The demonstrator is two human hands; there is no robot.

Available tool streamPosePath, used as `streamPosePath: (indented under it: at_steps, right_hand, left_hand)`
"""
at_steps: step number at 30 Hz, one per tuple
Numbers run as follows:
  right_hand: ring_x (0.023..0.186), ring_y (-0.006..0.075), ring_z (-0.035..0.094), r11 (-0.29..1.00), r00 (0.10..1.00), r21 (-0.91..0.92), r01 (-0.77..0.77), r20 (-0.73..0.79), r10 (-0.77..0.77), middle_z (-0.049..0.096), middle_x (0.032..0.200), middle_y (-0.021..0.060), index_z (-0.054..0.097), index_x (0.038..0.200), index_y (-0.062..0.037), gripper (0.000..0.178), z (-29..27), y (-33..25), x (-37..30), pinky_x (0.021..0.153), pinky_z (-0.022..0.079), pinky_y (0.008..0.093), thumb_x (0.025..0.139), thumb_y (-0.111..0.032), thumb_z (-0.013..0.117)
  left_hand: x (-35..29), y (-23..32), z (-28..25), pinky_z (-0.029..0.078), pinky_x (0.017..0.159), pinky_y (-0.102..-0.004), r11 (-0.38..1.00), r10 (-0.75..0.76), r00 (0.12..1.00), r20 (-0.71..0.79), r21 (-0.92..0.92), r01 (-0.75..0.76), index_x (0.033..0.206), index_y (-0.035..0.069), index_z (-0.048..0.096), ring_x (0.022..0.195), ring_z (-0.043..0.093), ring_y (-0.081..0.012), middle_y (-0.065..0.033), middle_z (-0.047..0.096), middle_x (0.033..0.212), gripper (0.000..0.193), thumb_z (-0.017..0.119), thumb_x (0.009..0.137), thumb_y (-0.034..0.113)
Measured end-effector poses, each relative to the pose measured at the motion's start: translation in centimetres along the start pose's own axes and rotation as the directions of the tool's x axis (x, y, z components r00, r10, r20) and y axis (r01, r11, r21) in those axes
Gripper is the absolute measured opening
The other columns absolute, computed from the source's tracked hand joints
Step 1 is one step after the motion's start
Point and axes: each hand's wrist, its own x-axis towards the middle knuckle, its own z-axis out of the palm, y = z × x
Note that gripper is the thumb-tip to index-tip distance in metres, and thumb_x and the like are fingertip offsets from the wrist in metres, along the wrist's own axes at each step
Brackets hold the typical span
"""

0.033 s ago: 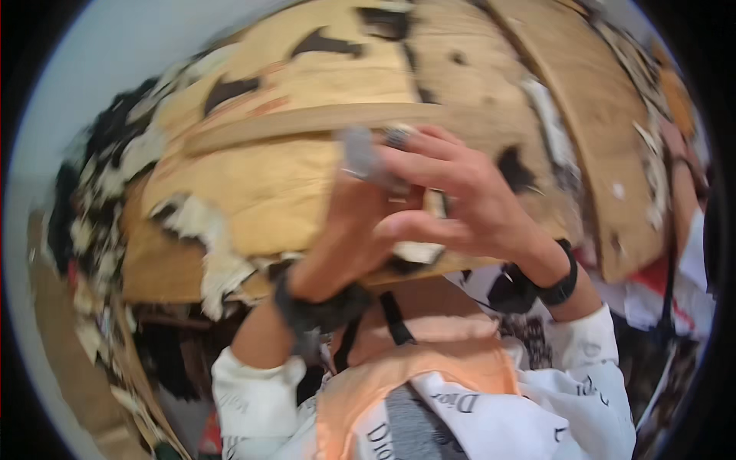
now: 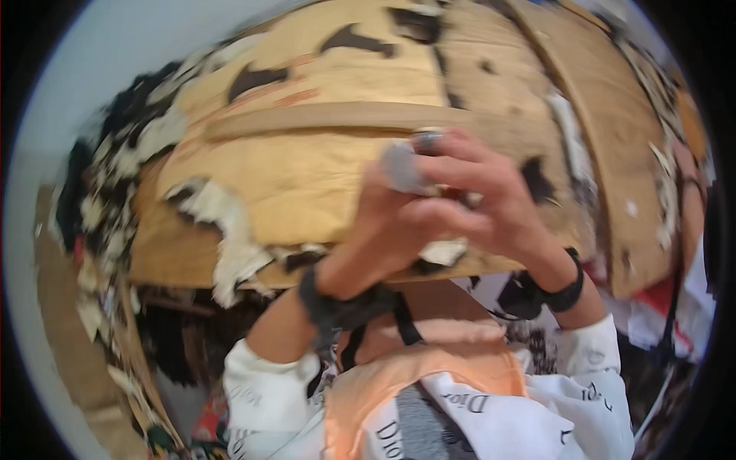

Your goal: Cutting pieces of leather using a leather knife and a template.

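Bright, soft light falls fairly evenly over the yellow paper point(image 2: 299, 192), while the space under the table point(image 2: 169, 264) sinks into dark shade. The left hand point(image 2: 379, 211) and right hand point(image 2: 502, 201) are blurred; edges curve toward a black rim.

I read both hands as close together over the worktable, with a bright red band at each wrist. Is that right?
Not quite: in the head view the left wristband and right wristband are black, not red. The left hand and right hand are close together over the worktable.
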Motion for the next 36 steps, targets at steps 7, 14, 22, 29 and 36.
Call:
streamPosePath:
  at_steps: [7,14,22,29,36]
  right_hand:
    - [0.074,0.0133,0.055,0.996,0.997,-0.054,-0.068,-0.036,0.067,0.056,0.1,0.01,0.063,0.084,0.0011,0.017,3.2,0.6,2.3,0.058,0.043,0.0251,0.071,-0.007,0.069]
    - [0.053,0.0167,0.055,0.892,0.947,-0.348,-0.29,0.028,0.319,0.056,0.059,0.0059,0.063,0.08,-0.0011,0.014,8.0,0.7,4.6,0.049,0.041,0.0287,0.07,-0.011,0.068]
    - [0.081,0.03,0.059,0.677,0.909,-0.704,-0.217,0.107,0.402,0.058,0.092,0.0114,0.064,0.107,-0.0075,0.04,8.7,6.3,10.6,0.071,0.046,0.0379,0.069,-0.022,0.07]
    - [0.086,0.0301,0.059,0.688,0.889,-0.69,-0.226,0.142,0.435,0.058,0.089,0.0127,0.06,0.116,-0.0095,0.054,8.2,8.1,9.8,0.074,0.046,0.0375,0.065,-0.019,0.072]
    - [0.079,0.0297,0.058,0.547,0.97,-0.832,-0.096,0.046,0.239,0.056,0.091,0.0114,0.062,0.116,-0.0208,0.048,6.3,2.7,11.6,0.071,0.045,0.0395,0.069,-0.024,0.07]
  left_hand:
    - [-6.7,-1.7,-6.3,0.044,0.079,-0.0394,0.983,-0.063,0.997,-0.041,0.171,0.07,0.104,0.005,0.061,0.092,0.056,-0.0307,-0.0144,0.06,0.1,0.027,0.06,0.08,0.017]
    - [-11.7,-8.3,-19.9,0.043,0.087,-0.0376,0.738,-0.106,0.992,-0.064,0.664,0.122,0.102,0.007,0.065,0.099,0.053,-0.0304,-0.0131,0.059,0.106,0.031,0.056,0.073,0.0]
    - [-9.4,-12.7,-21.4,0.042,0.09,-0.0369,0.727,0.178,0.923,0.341,0.586,-0.357,0.114,0.014,0.06,0.116,0.048,-0.0288,-0.0081,0.055,0.12,0.039,0.061,0.075,0.01]
    - [-8.1,-14.3,-21.5,0.045,0.09,-0.0363,0.834,0.229,0.851,0.473,0.356,-0.422,0.102,0.011,0.066,0.109,0.052,-0.0307,-0.0047,0.063,0.109,0.023,0.059,0.079,0.012]
    - [-5.2,-13.6,-23.3,0.044,0.065,-0.0274,0.972,-0.108,0.875,0.472,0.236,-0.008,0.085,0.006,0.067,0.068,0.054,-0.0159,-0.0053,0.061,0.073,0.015,0.059,0.081,0.017]
